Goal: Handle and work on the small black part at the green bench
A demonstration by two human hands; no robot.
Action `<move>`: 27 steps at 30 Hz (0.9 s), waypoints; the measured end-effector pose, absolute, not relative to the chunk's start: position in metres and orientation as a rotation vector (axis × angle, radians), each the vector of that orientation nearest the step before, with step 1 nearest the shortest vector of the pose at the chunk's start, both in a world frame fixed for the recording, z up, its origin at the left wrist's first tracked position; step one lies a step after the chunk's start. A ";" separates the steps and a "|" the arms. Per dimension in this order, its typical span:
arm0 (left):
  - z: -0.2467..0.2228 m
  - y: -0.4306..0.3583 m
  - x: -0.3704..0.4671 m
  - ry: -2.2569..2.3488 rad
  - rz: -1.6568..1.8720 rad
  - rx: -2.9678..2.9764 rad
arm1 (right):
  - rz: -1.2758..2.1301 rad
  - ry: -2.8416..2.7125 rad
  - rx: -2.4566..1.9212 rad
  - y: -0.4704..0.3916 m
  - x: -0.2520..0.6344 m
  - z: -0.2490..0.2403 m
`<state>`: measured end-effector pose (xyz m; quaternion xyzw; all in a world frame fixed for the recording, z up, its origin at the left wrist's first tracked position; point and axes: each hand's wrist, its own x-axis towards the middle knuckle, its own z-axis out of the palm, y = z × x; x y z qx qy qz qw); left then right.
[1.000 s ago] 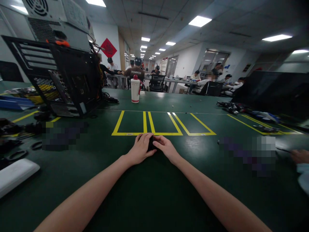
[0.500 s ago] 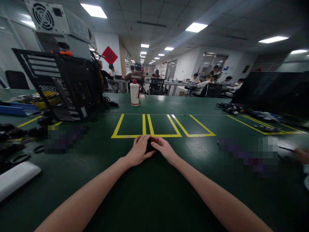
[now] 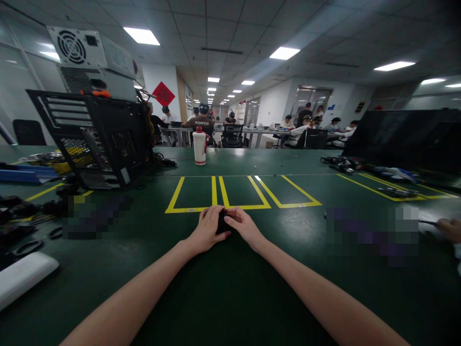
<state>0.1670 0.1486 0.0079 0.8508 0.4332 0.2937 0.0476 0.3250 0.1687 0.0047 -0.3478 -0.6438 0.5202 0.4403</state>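
Note:
Between my two hands, at the middle of the green table [image 3: 223, 298], is a small black object [image 3: 221, 222]; its kind is hard to make out, since fingers cover much of it. My left hand [image 3: 209, 228] curls round its left side, with the thumb along the near edge. From the right, my right hand [image 3: 243, 226] grips it with the thumb and fingertips. Just beyond the hands, yellow tape [image 3: 236, 208] marks out several boxes on the tabletop.
A white bottle with a red lid [image 3: 200, 148] stands beyond the tape. On the left are a black computer case [image 3: 104, 139] topped by power supplies [image 3: 93, 50], and a white object [image 3: 27, 278]. Cables [image 3: 342, 163] lie right. Another person's hand [image 3: 450, 229] is at the right edge.
The view has tilted slightly upward, so the table and things on it sit a little lower. Both hands keep their grip on the black object, almost unmoved.

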 end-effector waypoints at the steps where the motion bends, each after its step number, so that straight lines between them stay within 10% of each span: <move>1: 0.007 0.149 0.167 1.331 0.898 2.593 | 1.303 -1.596 -0.886 0.169 0.326 0.004; 27: 0.006 0.150 0.167 1.337 0.866 2.614 | 1.446 -1.599 -0.711 0.169 0.328 0.005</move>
